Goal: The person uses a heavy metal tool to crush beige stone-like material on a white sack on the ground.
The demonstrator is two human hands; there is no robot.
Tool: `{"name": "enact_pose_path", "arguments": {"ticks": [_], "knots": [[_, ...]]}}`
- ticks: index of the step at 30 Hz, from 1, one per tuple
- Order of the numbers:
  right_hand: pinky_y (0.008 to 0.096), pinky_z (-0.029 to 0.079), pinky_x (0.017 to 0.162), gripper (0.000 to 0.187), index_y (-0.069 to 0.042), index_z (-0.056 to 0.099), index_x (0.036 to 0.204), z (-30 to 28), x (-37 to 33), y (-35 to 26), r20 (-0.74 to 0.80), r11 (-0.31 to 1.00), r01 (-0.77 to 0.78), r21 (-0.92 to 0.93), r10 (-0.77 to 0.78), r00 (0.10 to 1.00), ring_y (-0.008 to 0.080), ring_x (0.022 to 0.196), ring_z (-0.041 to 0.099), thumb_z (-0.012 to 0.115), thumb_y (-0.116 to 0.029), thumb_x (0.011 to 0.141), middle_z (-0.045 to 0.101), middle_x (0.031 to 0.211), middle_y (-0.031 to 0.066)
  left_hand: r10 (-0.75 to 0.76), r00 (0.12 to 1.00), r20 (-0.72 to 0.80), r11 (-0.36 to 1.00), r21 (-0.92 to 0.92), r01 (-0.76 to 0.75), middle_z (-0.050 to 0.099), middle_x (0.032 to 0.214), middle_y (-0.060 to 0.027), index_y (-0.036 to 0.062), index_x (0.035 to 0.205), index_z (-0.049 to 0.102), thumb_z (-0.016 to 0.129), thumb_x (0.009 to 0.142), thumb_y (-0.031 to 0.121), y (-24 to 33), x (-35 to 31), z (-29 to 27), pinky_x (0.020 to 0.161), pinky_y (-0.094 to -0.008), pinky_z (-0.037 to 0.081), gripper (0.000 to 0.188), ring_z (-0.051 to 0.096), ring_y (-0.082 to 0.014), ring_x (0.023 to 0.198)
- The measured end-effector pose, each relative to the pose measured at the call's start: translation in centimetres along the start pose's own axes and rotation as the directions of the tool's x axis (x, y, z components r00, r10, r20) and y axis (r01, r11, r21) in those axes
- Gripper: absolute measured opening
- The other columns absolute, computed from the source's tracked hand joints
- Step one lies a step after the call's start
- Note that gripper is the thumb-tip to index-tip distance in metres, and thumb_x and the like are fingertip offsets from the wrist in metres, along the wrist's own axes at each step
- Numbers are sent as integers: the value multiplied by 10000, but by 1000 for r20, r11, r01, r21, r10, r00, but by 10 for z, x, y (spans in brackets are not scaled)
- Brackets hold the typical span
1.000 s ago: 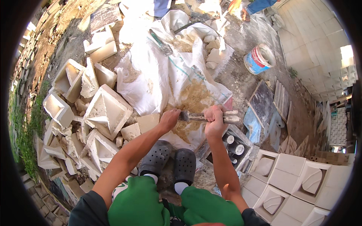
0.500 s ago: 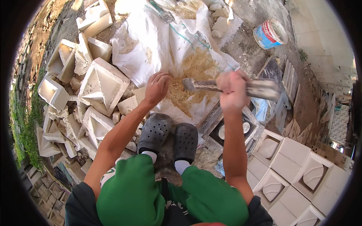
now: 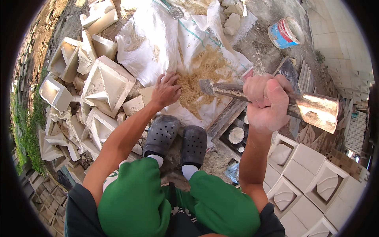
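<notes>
My right hand (image 3: 268,102) is wrapped round a hammer (image 3: 316,110) with a rough, worn wooden handle. Its small grey head points left and is raised over a spread white woven sack (image 3: 150,59). Yellowish crumbs and powder (image 3: 201,75) lie on the sack below the head. At the near left edge of that powder, my left hand (image 3: 167,91) rests palm down with its fingers spread. Whether anything small lies under those fingers is hidden.
Cream cast blocks (image 3: 108,85), many broken, are heaped on the left. A blue-and-red bucket (image 3: 285,33) stands at the far right. A dark frame holding round pieces (image 3: 237,135) sits under my right forearm; patterned tiles (image 3: 308,158) stand nearer. My grey clogs (image 3: 162,134) are close to the sack.
My right hand has lifted the hammer up and to the right, closer to me. The left hand has stayed by the powder, its fingers spreading a little and shifting slightly right.
</notes>
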State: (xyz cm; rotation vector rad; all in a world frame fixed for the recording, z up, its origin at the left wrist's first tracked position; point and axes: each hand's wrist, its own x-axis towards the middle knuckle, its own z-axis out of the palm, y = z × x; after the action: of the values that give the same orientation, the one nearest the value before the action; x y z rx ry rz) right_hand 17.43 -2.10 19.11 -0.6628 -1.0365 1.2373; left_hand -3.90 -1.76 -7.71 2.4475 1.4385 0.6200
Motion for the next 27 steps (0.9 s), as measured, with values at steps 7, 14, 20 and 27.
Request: {"name": "enact_pose_path", "arguments": {"ticks": [7, 14, 20, 27], "knots": [[285, 273, 481, 268, -77, 361, 631, -36, -19, 121, -231, 961, -207, -184, 163, 959, 105, 492, 321, 486, -17, 861, 357, 545, -12, -34, 998, -60, 999, 10, 34, 596, 1143, -35, 99, 926, 665, 591, 744, 169, -5, -2, 19, 1033, -431, 308, 208, 451, -206, 1230], [262, 278, 484, 240, -65, 395, 659, 1, -4, 13, -39, 998, -35, -52, 33, 999, 77, 492, 296, 481, -17, 878, 385, 550, -5, 26, 998, 56, 999, 20, -27, 614, 1123, -9, 138, 957, 669, 611, 763, 175, -3, -2, 6, 1029, -424, 310, 207, 483, -196, 1201], [279, 271, 473, 300, -104, 326, 615, -6, -10, 75, -170, 944, -102, -314, 50, 984, 83, 458, 283, 476, -40, 866, 343, 512, -15, -9, 999, -35, 1000, -15, 9, 621, 1114, -10, 119, 968, 662, 614, 750, 164, -3, 2, 15, 1031, -427, 311, 228, 495, -175, 1181], [254, 283, 470, 244, -76, 405, 650, -17, -4, 95, -202, 962, -194, -192, 154, 967, 62, 492, 334, 514, -24, 862, 392, 551, -26, -19, 1000, -6, 999, -26, 18, 629, 1087, -5, 113, 963, 658, 601, 750, 156, -6, -3, 12, 1019, -427, 327, 224, 531, -166, 1116]]}}
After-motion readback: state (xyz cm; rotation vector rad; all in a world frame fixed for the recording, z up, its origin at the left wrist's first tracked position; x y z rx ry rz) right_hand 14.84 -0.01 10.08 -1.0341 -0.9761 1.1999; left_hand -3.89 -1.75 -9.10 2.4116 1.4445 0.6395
